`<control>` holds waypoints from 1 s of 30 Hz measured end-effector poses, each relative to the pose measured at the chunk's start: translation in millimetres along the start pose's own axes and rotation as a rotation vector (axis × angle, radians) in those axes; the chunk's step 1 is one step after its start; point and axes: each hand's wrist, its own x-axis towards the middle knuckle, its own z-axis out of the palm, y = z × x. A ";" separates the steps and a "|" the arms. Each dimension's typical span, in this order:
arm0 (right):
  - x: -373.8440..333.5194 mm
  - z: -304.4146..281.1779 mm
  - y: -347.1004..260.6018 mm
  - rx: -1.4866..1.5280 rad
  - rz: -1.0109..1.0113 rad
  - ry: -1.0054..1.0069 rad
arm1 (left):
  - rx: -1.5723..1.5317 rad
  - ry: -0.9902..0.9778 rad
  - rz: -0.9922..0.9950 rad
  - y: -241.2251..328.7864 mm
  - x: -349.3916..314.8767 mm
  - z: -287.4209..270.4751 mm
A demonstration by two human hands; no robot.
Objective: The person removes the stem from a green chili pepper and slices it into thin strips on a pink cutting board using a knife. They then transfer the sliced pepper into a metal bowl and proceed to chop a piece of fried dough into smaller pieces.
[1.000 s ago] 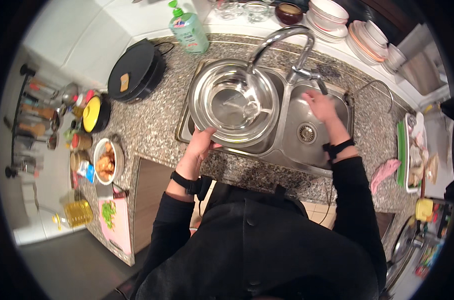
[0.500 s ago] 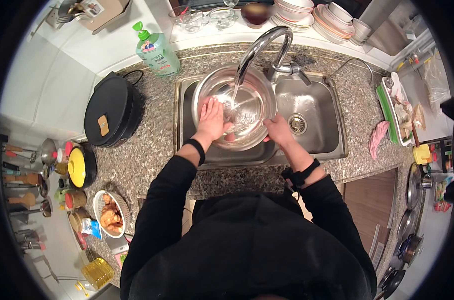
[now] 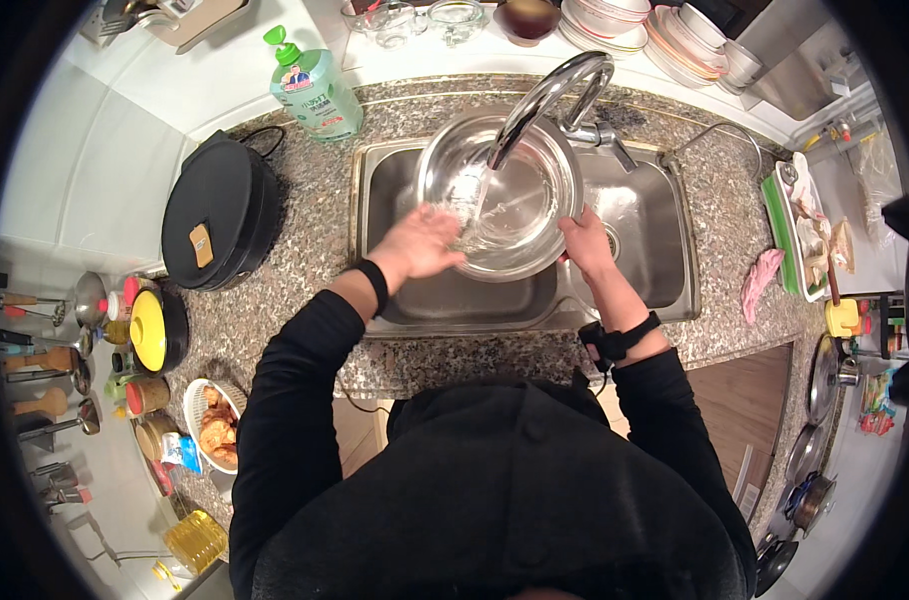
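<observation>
A shiny stainless steel basin [image 3: 520,240] is held over the double sink [image 3: 455,313], mostly above its left bowl and reaching across the divider. A thin stream of water runs into it from the curved chrome faucet [image 3: 565,72]. My right hand [image 3: 587,240] grips the basin's right rim, thumb on top and fingers curled beneath. At the near left rim is my left hand [image 3: 420,243], slightly blurred, with its fingers stretched out and nothing held in them. Whether its fingertips touch the rim cannot be made out.
A green-capped soap bottle [image 3: 315,95] stands behind the sink, left of the faucet. A black round electric appliance [image 3: 210,205] occupies the left counter, with a white basket [image 3: 197,415] of brown food pieces nearer. A pink cloth [image 3: 763,282] lies right of the sink.
The basin has shifted right and slightly away from me, with my right hand on its rim. My left hand has come out of the basin to its near left edge.
</observation>
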 end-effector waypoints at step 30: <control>-1.7 64.4 20.4 -0.682 -0.797 0.357 | -2.288 0.761 -0.429 78.8 -56.0 37.2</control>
